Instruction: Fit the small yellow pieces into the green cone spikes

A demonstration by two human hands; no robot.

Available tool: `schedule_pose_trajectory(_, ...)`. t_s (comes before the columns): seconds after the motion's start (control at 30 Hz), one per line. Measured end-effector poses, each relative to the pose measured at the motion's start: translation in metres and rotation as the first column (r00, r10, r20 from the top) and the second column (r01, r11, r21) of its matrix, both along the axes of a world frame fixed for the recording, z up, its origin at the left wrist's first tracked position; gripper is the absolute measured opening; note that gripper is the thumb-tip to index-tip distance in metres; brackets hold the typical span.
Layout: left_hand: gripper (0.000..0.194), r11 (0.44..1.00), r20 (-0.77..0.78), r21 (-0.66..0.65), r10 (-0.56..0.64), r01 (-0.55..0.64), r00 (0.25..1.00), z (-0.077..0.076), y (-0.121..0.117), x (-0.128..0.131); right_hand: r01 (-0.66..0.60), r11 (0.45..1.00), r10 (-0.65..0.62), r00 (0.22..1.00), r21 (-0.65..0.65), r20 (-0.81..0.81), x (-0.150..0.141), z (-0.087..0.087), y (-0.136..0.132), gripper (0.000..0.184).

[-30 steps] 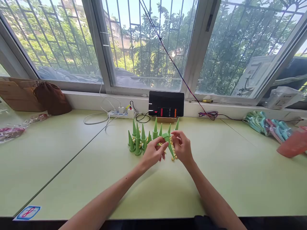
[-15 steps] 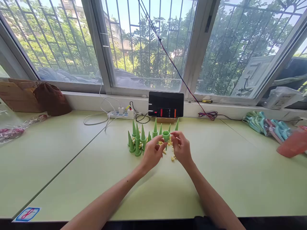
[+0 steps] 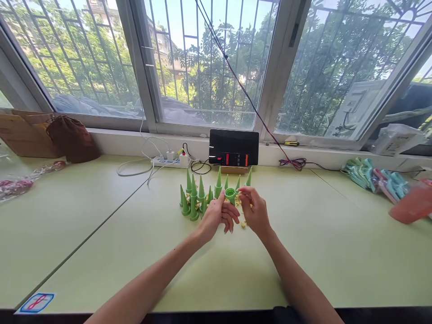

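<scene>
My left hand (image 3: pixel 218 216) grips a green plastic cone (image 3: pixel 231 195), its wide round mouth turned up toward me and its tip hidden behind the fingers. My right hand (image 3: pixel 254 208) is pinched at the cone's rim; I cannot make out what the fingertips hold. Several more green cones (image 3: pixel 197 195) stand upright in a cluster just behind and left of my hands. Small yellow pieces (image 3: pixel 243 223) lie scattered on the light green table (image 3: pixel 101 243) under and between my hands.
A dark phone (image 3: pixel 234 147) on a stand leans at the windowsill behind the cones. A power strip with white cables (image 3: pixel 168 159) lies to its left. A brown pouch (image 3: pixel 72 138) sits far left; teal and pink items (image 3: pixel 374 176) and an orange object (image 3: pixel 412 203) lie far right.
The cone in my left hand turned from lying tip-down toward me to mouth-up, tip hidden. My right hand's pinch came to the rim. Both hands stayed above the yellow pieces.
</scene>
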State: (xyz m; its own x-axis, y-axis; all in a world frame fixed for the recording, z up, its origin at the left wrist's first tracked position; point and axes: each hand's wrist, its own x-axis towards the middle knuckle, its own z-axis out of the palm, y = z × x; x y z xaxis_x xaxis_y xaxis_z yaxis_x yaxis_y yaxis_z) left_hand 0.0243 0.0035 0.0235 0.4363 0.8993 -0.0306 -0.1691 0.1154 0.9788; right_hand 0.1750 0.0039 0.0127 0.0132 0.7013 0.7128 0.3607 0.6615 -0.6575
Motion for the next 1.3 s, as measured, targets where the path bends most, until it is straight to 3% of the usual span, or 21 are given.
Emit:
schedule_pose_trajectory(0.17,0.075,0.988,0.095,-0.122,-0.087,0.099,0.992,-0.0018,0.0028,-0.0032,-0.043,0.999,0.043,0.999,-0.021,0.003,0.0009,-0.0003,0.0005,0.014)
schedule_pose_trajectory(0.4,0.066,0.982,0.157,-0.123,-0.120,0.140,0.980,0.0006,0.0022,-0.0042,-0.056,0.998,0.055,0.998,-0.027,-0.020,0.0025,-0.0008,0.0015,0.014)
schedule_pose_trajectory(0.8,0.041,0.987,0.051,0.162,-0.020,0.012,0.998,0.0071,0.0020,-0.0056,-0.097,0.994,0.095,0.995,-0.053,-0.038,0.0017,-0.0026,0.0035,0.015)
schedule_pose_trajectory(1.1,0.038,0.968,-0.049,0.250,-0.025,0.036,0.998,0.0051,-0.0011,-0.0046,-0.096,0.993,0.091,0.993,-0.069,-0.069,0.0041,-0.0012,0.0041,0.015)
schedule_pose_trajectory(1.3,0.047,0.939,-0.087,0.343,0.004,0.026,0.996,0.0013,-0.0018,-0.0011,-0.089,0.994,0.084,0.994,-0.067,-0.077,0.0040,-0.0006,0.0045,0.015)
